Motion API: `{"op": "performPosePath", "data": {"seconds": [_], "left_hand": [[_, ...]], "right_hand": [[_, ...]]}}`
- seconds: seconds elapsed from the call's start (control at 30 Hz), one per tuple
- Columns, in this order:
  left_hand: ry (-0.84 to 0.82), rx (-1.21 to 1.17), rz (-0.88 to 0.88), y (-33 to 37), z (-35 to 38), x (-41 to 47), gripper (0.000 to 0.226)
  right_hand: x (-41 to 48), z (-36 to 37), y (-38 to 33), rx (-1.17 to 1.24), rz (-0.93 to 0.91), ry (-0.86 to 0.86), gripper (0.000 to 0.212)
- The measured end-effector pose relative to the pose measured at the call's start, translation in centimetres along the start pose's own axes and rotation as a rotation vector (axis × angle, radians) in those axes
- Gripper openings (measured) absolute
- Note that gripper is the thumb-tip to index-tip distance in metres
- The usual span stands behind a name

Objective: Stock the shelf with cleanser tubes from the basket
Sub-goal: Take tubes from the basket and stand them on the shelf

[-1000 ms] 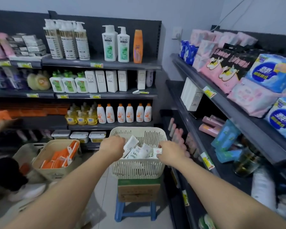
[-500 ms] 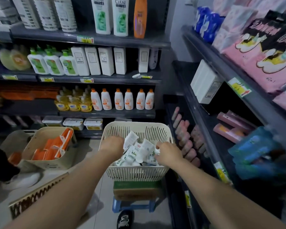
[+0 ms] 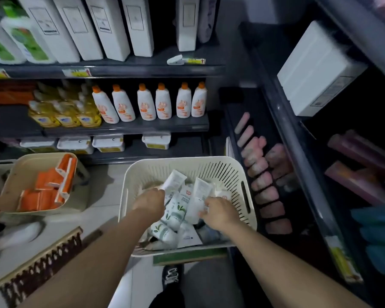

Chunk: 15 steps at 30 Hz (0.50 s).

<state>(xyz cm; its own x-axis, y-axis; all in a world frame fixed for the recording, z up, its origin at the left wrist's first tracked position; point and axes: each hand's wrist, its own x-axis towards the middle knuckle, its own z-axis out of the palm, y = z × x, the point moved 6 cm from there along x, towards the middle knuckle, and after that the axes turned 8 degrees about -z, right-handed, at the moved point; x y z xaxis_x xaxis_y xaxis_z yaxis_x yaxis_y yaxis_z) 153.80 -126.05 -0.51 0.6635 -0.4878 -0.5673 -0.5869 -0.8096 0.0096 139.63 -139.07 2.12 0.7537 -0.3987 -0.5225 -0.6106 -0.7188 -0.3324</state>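
Hands, left hand (image 3: 150, 203) and right hand (image 3: 220, 211), are sunk among white plastic cleanser tubes (image 3: 199, 190) in cream slotted basket (image 3: 182, 160), lower centre; fingers hidden, grip cannot be told.

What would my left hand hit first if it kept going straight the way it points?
Probably the white tubes piled right at your left hand, before the far wall of the basket; depth unclear.

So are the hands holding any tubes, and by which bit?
Can't tell. The left hand and right hand are both down among the cleanser tubes in the basket, but their fingertips are hidden.
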Motion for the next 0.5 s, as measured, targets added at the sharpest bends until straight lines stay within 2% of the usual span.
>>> {"op": "performPosePath", "data": {"seconds": [0.1,0.27,0.43,0.5], "left_hand": [[-0.046,-0.022,-0.003,-0.3,1.5,2.4,0.042],[-0.129,-0.176,-0.026,-0.4,4.0,5.7,0.057],[-0.047,-0.584,-0.159,-1.6,4.3,8.7,0.032],[-0.095,-0.614,-0.155,-1.5,5.1,9.4,0.026]], "right_hand": [[2.3,2.1,0.5,0.074,0.045,-0.043,0.037],[5.5,5.0,1.4,0.207,0.155,-0.046,0.046],[7.5,7.2,2.2,0.356,0.283,-0.022,0.055],[8.1,7.8,2.5,0.412,0.334,0.012,0.064]]}}
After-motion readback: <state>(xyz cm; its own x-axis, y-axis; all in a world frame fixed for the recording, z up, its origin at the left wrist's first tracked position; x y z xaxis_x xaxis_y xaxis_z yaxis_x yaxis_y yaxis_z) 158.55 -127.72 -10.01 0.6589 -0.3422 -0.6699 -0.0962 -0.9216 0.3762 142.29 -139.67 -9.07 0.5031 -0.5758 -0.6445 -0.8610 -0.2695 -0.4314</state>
